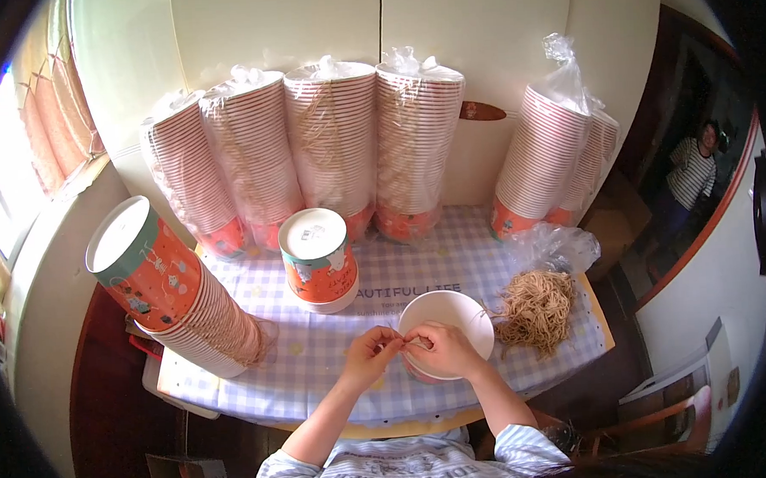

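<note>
My left hand (pixel 374 356) and my right hand (pixel 441 349) meet over the near left rim of a white paper bucket (pixel 467 314), which stands open end up. Both are closed, fingertips pinched together on a thin tan string that barely shows between them. My right hand partly covers the bucket's mouth. Just right of the bucket lies a loose heap of tan string (pixel 537 313). Left of the bucket, a short stack of upturned orange and green paper buckets (pixel 322 271) stands on the table.
A tall leaning stack of buckets (pixel 167 274) rises at the table's left edge. Bagged bucket stacks (pixel 334 143) line the back wall, with more bagged stacks (pixel 540 159) at back right. A crumpled clear bag (pixel 554 247) touches the string heap. A person (pixel 692 170) stands at far right.
</note>
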The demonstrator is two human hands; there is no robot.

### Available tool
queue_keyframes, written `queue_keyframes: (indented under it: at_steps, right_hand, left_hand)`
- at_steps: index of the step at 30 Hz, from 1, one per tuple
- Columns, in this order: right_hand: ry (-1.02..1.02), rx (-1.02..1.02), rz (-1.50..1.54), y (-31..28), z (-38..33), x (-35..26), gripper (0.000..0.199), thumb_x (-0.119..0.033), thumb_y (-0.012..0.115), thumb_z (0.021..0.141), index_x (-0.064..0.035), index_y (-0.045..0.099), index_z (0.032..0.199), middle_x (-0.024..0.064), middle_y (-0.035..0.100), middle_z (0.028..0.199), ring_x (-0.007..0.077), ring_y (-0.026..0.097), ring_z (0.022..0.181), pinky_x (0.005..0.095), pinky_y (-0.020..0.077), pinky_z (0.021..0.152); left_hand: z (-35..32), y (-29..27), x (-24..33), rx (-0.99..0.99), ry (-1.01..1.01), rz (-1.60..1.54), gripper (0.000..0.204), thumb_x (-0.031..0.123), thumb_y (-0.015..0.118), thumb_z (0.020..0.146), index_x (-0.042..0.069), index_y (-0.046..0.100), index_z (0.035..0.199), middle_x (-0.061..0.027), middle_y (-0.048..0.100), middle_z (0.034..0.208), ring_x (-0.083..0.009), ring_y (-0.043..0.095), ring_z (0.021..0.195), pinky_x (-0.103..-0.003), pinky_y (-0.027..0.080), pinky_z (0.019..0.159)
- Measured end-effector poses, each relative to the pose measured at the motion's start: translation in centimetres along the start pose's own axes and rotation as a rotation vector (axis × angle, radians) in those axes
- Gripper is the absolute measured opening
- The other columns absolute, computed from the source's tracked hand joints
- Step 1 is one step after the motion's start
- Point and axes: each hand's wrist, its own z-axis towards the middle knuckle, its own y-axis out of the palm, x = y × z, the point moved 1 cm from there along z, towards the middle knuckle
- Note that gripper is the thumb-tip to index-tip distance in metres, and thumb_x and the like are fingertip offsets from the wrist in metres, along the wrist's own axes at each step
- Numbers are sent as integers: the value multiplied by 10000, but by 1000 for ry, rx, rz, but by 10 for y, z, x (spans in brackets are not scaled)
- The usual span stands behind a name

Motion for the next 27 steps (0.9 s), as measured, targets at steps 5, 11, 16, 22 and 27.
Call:
queue_keyframes:
  at_steps: [5,11,16,22,27]
  right_hand:
    - [-48,59,28,4,0,8,129,-192,635,729,-79,625,791,77,589,742,238,579,659,331,454,586]
    - [4,72,9,1,-7,18,125,-172,627,730,-67,606,794,75,574,708,218,569,635,327,449,577]
    - [25,96,32,4,-7,17,129,-171,625,732,-63,600,799,67,573,691,207,567,616,317,450,572]
    - [86,83,33,1,-7,15,127,-172,622,741,-66,614,812,73,598,732,204,595,655,305,464,595]
    - [73,80,61,1,-5,13,128,-163,614,746,-57,615,817,78,608,744,201,602,682,301,467,615]
  left_hand:
    - [0,0,6,35,-24,149,126,146,602,809,44,574,877,15,592,731,-35,473,577,-197,374,506]
    - [2,-7,21,405,281,579,220,56,635,702,73,574,913,-49,538,833,-173,496,724,-286,402,634]
    - [3,2,60,153,379,807,203,86,631,715,84,599,915,-59,552,760,-211,531,704,-311,430,604]
    - [6,10,50,-52,355,997,131,156,608,748,107,635,867,-52,563,711,-224,565,708,-345,463,590]
    - [2,6,42,0,284,848,105,154,591,760,111,647,839,-56,602,774,-240,589,673,-345,475,573]
